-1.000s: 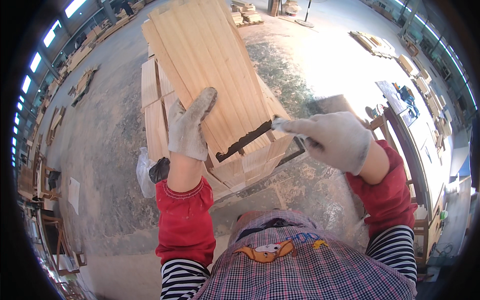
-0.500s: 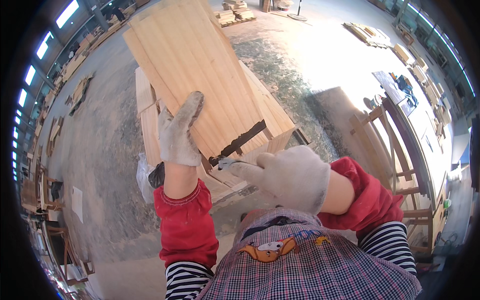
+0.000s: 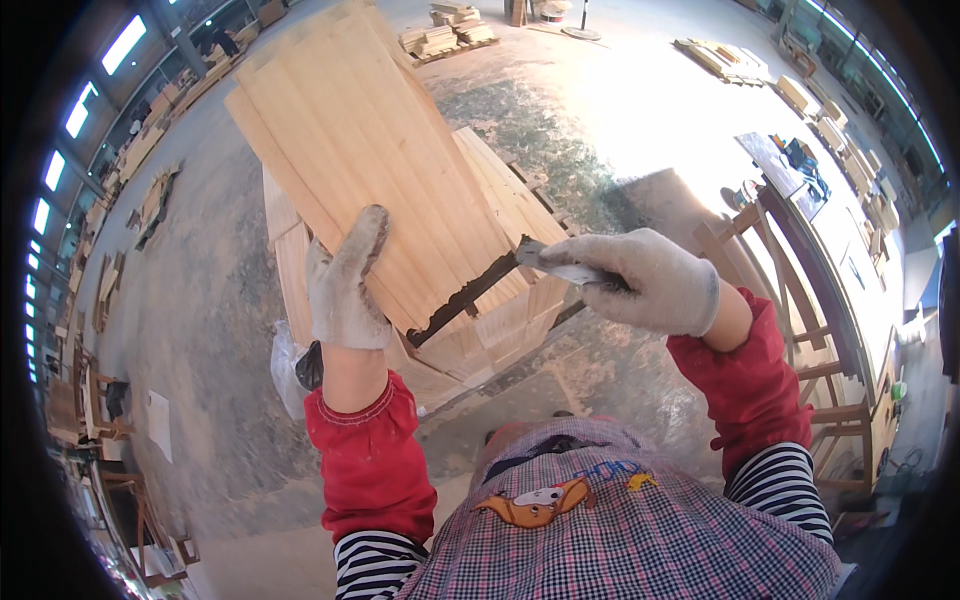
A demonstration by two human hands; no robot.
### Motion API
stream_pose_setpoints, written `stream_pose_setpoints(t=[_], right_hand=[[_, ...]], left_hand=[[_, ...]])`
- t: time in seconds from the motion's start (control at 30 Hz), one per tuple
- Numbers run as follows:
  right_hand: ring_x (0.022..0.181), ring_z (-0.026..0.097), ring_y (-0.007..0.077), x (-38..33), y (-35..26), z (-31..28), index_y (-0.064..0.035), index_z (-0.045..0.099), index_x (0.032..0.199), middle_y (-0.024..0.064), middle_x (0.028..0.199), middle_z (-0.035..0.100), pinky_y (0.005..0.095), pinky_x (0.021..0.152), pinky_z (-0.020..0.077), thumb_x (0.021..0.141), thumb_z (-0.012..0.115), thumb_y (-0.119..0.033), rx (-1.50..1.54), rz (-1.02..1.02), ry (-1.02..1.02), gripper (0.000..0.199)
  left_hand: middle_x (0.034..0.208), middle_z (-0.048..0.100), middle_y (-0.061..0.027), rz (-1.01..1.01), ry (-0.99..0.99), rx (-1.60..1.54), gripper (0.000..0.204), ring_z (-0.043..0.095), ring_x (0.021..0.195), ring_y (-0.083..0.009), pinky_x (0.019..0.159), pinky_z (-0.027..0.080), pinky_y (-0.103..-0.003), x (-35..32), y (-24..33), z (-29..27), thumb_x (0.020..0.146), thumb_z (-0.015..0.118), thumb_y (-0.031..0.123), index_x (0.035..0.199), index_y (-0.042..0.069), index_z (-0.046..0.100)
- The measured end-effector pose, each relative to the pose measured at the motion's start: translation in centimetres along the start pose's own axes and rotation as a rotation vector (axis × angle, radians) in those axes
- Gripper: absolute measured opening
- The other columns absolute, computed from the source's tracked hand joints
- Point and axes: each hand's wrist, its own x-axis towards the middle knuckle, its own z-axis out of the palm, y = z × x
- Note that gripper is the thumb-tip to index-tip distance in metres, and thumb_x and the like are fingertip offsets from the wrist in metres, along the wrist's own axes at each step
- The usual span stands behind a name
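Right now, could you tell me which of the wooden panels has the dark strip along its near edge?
The lifted panel, tilted up under the left hand, carries the dark strip; the right hand holds a scraper at that edge. The stacked panels beneath lie flat, edges pale.

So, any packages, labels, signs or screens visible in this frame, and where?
Clear plastic bag: on the floor left of the person's left forearm, crumpled, with something dark inside.
White sheet: flat on the floor at far left, rectangular, too small to tell more.
No signs or screens can be made out.
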Motion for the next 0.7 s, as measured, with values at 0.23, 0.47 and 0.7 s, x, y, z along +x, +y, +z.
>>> stream_pose_setpoints(t=[0.23, 0.47, 0.7], right_hand=[[0.060, 0.060, 0.0274, -0.3, 0.9, 2.9, -0.0065, 0.054, 0.120, 0.0137, 0.069, 0.060, 0.0368, 0.058, 0.0475, 0.078, 0.052, -0.007, -0.163, -0.077, 0.181, 0.042], [0.059, 0.059, 0.0238, -0.4, 1.1, 3.0, -0.0037, 0.056, 0.117, 0.0138, 0.073, 0.060, 0.0337, 0.057, 0.0467, 0.076, 0.053, -0.005, -0.084, -0.064, 0.214, 0.041], [0.061, 0.061, 0.0271, -0.9, 1.1, 3.0, -0.0086, 0.055, 0.118, 0.0144, 0.070, 0.060, 0.0361, 0.058, 0.0479, 0.078, 0.054, -0.008, -0.005, -0.078, 0.229, 0.040]], left_hand=[[0.101, 0.061, -0.0107, 0.025, -0.004, 0.051, 0.040, 0.061, 0.089, -0.0178, 0.080, 0.050, -0.030, 0.4, -0.5, -0.7, 0.081, 0.063, 0.009, 0.117, -0.002, 0.049], [0.106, 0.059, -0.0108, 0.007, 0.028, 0.015, 0.044, 0.061, 0.091, -0.0184, 0.081, 0.050, -0.031, 0.1, -0.5, -0.4, 0.080, 0.064, 0.009, 0.120, -0.001, 0.047], [0.108, 0.059, -0.0117, 0.025, -0.002, 0.019, 0.044, 0.061, 0.095, -0.0203, 0.081, 0.053, -0.033, 0.1, -0.6, -0.7, 0.082, 0.063, 0.009, 0.121, -0.001, 0.046]])
